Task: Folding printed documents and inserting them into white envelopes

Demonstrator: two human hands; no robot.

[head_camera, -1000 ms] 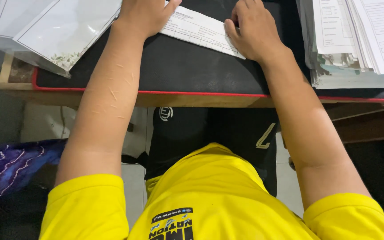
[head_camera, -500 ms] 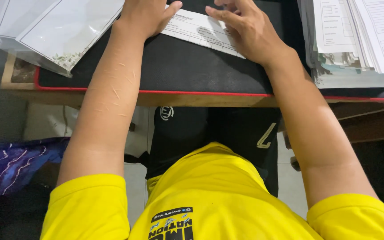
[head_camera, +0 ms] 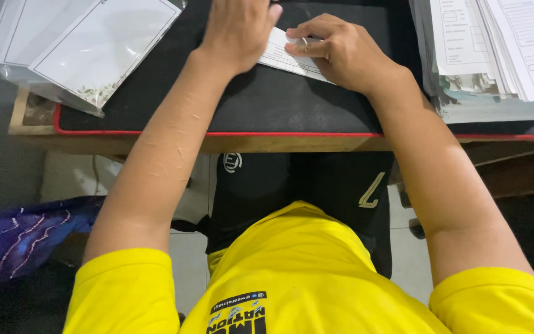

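Observation:
A white printed paper form (head_camera: 282,59) lies on a black desk mat with a red edge (head_camera: 292,111). My left hand (head_camera: 239,31) rests on the form's left part, fingers curled over it. My right hand (head_camera: 335,49) pinches the form's near right edge between thumb and fingers. Most of the form is hidden under both hands.
A clear plastic sleeve with white cards (head_camera: 88,46) lies at the mat's left. A thick stack of printed papers (head_camera: 495,55) sits at the right. The wooden desk edge (head_camera: 248,143) runs below the mat. Blue patterned cloth (head_camera: 13,238) lies low left.
My left hand has slid right along the form. My right hand has gone from flat pressing to pinching the paper's edge. The form now shows less.

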